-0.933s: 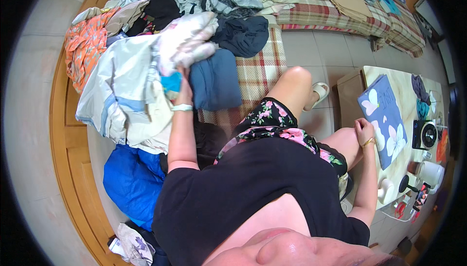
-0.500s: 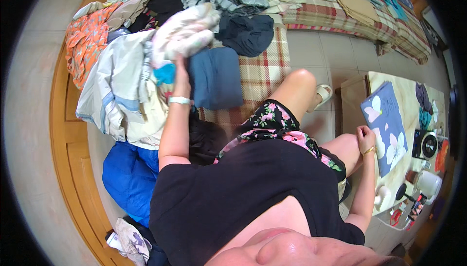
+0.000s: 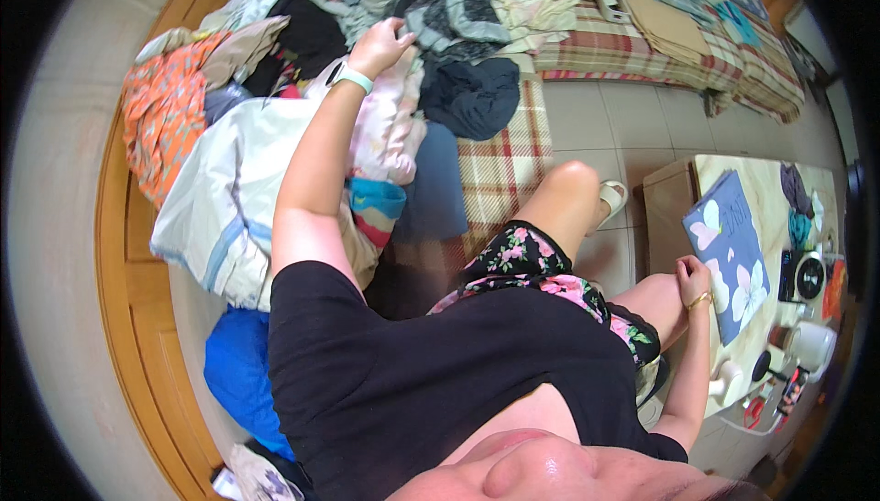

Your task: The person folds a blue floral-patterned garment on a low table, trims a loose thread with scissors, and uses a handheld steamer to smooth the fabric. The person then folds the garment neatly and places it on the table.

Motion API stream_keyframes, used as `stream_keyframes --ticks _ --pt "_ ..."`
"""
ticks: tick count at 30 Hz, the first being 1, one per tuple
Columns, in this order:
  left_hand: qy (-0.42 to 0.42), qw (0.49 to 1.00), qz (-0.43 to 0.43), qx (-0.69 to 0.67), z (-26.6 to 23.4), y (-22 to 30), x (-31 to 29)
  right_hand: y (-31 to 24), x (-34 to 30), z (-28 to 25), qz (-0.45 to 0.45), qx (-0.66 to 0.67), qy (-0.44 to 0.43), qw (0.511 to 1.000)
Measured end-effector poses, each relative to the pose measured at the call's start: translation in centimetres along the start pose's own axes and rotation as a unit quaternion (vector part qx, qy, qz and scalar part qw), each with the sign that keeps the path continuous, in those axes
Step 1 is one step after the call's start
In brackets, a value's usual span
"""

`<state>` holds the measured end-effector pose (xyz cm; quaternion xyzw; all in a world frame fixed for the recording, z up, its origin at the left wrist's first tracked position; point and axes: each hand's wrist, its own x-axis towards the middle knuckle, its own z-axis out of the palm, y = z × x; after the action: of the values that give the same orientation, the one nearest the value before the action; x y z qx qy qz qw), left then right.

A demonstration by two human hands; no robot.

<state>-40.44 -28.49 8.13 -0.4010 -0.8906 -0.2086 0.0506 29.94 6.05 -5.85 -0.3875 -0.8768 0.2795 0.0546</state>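
My left hand (image 3: 380,47) is stretched far over the clothes pile, thumb and forefinger apart, with nothing visible in it. It is beside a grey patterned cloth (image 3: 454,15). Below the wrist lies a crumpled white and pink garment (image 3: 390,125), and nearer me a cloth with teal and red bands (image 3: 378,209). A dark blue folded cloth (image 3: 435,185) lies next to them, partly covered. Loosely bent, the fingers of my right hand (image 3: 695,283) rest at my knee, by the edge of a folded blue cloth with white flowers (image 3: 733,258).
An orange patterned garment (image 3: 170,107), a large white cloth (image 3: 238,171) and a bright blue padded item (image 3: 240,363) lie on the left. A dark navy cloth (image 3: 472,96) sits on the plaid seat cover (image 3: 504,157). The marble-topped table (image 3: 706,171) stands at right.
My left hand has let go of the white and pink garment and reached farther away over the pile. That garment now lies flatter, partly over the dark blue folded cloth. The right hand stays put.
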Motion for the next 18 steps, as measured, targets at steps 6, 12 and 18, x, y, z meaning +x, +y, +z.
stream_keyframes --ticks 6,12,18 --pt "-0.061 0.975 -0.052 0.206 11.7 -4.5 -0.1 -0.9 -0.3 0.1 0.023 -0.023 0.019 0.999" --pt "-0.226 0.909 0.032 0.348 7.6 -5.7 -6.4 -3.3 1.5 0.2 0.040 -0.046 -0.015 0.998" --pt "-0.246 0.893 0.170 0.336 -2.8 -4.6 -14.7 -2.9 2.6 0.7 0.038 -0.021 -0.038 0.998"
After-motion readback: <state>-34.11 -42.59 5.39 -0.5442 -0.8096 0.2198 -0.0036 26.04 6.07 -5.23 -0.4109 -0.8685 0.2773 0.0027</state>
